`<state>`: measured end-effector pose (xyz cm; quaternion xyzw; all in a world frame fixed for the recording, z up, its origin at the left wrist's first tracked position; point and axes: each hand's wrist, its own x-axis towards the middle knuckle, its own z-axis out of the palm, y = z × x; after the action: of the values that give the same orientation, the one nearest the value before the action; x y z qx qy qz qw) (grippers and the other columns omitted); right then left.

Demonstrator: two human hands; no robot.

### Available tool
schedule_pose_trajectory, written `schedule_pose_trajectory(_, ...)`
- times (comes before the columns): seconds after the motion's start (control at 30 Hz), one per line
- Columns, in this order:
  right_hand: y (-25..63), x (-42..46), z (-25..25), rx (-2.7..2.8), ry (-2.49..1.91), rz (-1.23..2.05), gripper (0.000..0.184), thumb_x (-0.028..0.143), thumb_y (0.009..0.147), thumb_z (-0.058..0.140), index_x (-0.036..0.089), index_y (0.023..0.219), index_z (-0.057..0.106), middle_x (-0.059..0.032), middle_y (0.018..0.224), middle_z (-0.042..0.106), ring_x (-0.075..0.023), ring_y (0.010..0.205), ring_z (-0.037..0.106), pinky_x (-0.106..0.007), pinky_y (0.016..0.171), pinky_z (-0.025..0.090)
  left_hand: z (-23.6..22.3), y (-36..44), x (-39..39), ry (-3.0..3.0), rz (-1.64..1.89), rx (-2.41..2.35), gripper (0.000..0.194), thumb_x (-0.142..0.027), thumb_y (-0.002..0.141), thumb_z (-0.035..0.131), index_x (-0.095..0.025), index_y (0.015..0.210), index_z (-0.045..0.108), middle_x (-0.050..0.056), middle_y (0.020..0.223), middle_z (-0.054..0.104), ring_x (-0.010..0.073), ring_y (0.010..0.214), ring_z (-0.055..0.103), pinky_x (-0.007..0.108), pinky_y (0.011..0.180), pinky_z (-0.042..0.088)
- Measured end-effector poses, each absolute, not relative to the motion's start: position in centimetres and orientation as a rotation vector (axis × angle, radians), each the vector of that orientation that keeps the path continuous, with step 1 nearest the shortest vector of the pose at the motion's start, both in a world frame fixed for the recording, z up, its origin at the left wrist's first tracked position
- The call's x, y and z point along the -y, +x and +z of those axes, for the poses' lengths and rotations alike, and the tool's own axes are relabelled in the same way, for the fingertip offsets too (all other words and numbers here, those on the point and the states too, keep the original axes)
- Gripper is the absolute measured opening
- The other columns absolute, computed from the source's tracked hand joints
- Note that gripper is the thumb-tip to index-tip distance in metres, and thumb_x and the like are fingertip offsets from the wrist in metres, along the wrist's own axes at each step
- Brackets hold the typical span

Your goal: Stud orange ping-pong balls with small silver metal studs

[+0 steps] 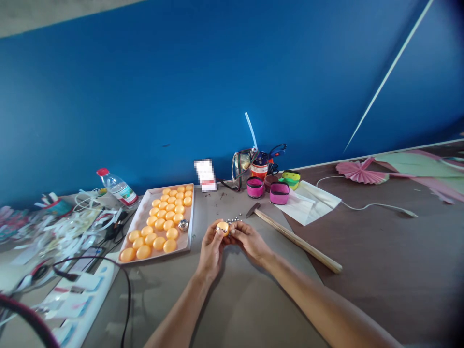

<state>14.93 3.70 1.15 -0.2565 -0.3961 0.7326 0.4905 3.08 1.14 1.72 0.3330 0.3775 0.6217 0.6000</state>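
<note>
"Word on the left hand (210, 249), please?"

"It pinches an orange ball (224, 225) between thumb and fingers, above the grey mat (250, 304). Something shiny shows on the ball's near side, too small to make out."

"And the right hand (252, 241)?"

"Fingers bent and drawn together, tips at the ball's right side. Whether they pinch some small piece as well, I cannot tell."

"What lies nearest?"

"Silver beads (235, 220), loose on the mat just beyond the fingertips. To the right, a hammer (297, 239): head on the mat, handle slanting across the mat's right edge."

"Left of the hands?"

"A tray (191, 215). More orange balls (160, 224) lie in it in rough rows, with one silver ball (183, 225) by its right edge."

"And farther off?"

"Past the tray's far left corner, a bottle (121, 190) with a red cap. Beside its near left corner, a power strip (97, 298). Towards the far edge of the bench (398, 251), two pink bands (279, 193), a green band (291, 179), white sheets (322, 203) and a red tub (259, 170). Well to the right along that edge, a pink fan (360, 174)."
</note>
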Motion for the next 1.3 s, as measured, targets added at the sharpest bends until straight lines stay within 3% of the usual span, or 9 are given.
schedule_pose_trajectory(1.3,15.20,-3.78,1.68,1.011,-0.643,1.805,0.025,0.037,0.068,0.067,0.017,0.066,0.053,0.0031,0.057,0.052,-0.0097,0.055,0.044,-0.025,0.057,0.034,1.99,3.23,-1.10,0.816,1.430,-0.899,0.035,-0.035,0.072,0.066,-0.017,0.101,0.057,0.000,0.075,0.061,0.0097,0.059,0.054,0.025,0.060,0.044)
